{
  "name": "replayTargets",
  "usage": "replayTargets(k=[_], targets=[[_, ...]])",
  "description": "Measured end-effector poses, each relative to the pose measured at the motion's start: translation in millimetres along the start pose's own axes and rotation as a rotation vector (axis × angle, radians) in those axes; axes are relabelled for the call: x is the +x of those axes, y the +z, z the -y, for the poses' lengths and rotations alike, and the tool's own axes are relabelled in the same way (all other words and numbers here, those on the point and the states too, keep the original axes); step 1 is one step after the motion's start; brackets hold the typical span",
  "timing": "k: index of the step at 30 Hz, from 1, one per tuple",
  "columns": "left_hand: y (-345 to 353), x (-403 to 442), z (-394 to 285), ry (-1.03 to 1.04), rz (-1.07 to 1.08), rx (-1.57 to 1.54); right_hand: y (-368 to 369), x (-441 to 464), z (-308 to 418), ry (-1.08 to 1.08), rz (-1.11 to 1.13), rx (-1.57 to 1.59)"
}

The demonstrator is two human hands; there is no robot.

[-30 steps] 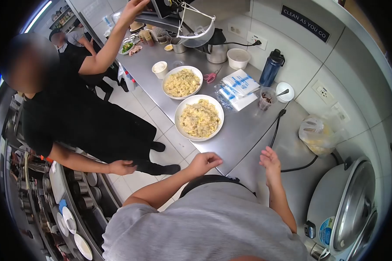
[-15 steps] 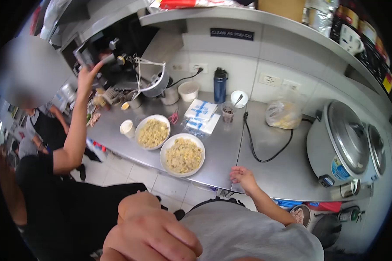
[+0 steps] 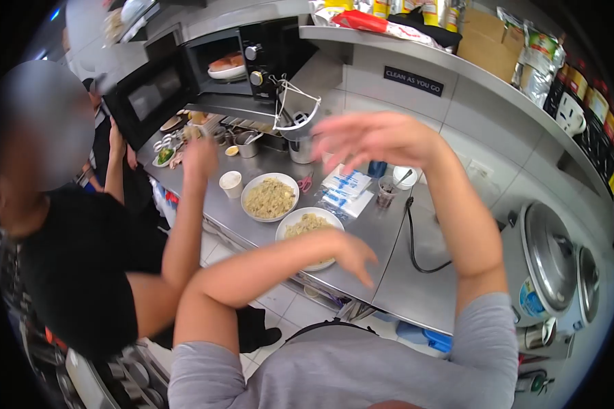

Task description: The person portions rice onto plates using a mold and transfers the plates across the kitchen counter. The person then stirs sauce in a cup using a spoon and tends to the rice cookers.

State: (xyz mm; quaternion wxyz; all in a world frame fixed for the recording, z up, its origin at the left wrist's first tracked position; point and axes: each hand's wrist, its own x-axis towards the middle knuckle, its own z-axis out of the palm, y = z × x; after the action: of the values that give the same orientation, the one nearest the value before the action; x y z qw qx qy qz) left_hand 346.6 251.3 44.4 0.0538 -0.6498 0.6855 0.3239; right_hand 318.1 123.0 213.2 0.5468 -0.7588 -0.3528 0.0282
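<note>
My right hand (image 3: 382, 140) is raised over the counter, fingers spread and blurred, holding nothing. Lower down, my left hand (image 3: 355, 259) reaches across in front of me, its fingers loosely apart and pointing down, with nothing visible in it. Behind the left forearm, a white bowl of what looks like fried rice (image 3: 308, 223) is partly hidden. A second white bowl of the same food (image 3: 270, 198) stands farther left, fully in sight. Under the right hand lie white-and-blue plastic packets (image 3: 348, 187), next to a clear cup with dark contents (image 3: 387, 192).
At left, a co-worker in black (image 3: 82, 266) stands by an open microwave (image 3: 218, 65) with a bowl of food inside. A paper tub (image 3: 231, 184) and red scissors (image 3: 305, 183) lie near the bowls. A black cable (image 3: 411, 238) and large rice cookers (image 3: 546, 259) occupy the right.
My right hand has risen from the counter's edge into the air. My left hand has swung from close below the camera to over the counter. The microwave door now stands wide open.
</note>
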Motion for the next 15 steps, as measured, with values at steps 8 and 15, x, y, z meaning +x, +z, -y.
replayTargets(k=[8,15], targets=[[-108,-161,25,-1.287,-1.83,0.456,12,60,-63,-0.664,-0.757,-1.376],[-38,-52,-74,-0.214,-1.747,1.101,36,57,-148,-0.405,-0.435,-1.339]])
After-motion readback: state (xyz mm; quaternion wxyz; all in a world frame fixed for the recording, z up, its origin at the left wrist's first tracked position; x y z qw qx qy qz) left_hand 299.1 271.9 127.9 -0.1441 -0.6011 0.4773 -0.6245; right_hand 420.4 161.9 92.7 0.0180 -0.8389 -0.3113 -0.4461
